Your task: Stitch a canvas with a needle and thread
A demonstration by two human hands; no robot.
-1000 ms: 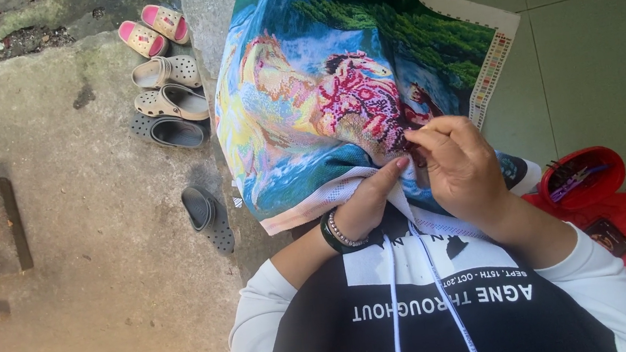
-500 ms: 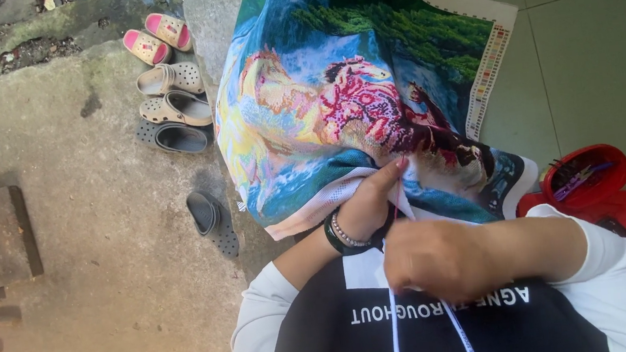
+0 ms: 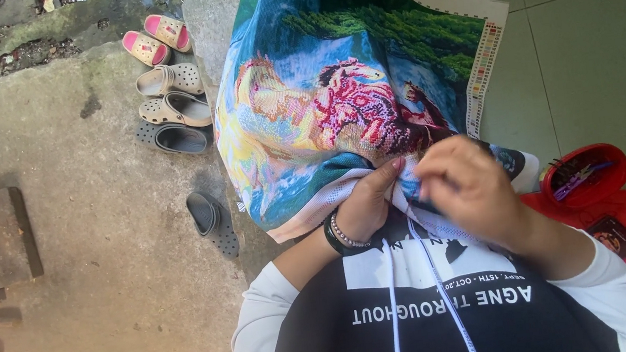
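Head view: colourful cross-stitch canvas (image 3: 343, 100) draped over the lap, left hand (image 3: 368, 205) pinching its folded lower edge from beneath, grip closed on the cloth, right hand (image 3: 470, 188) just beside on the same edge, fingers curled, grip's contents impossible to tell, red bowl (image 3: 585, 174) nearby on the floor.

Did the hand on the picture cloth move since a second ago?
Yes. The right hand dropped toward the black shirt, then returned to the cloth.
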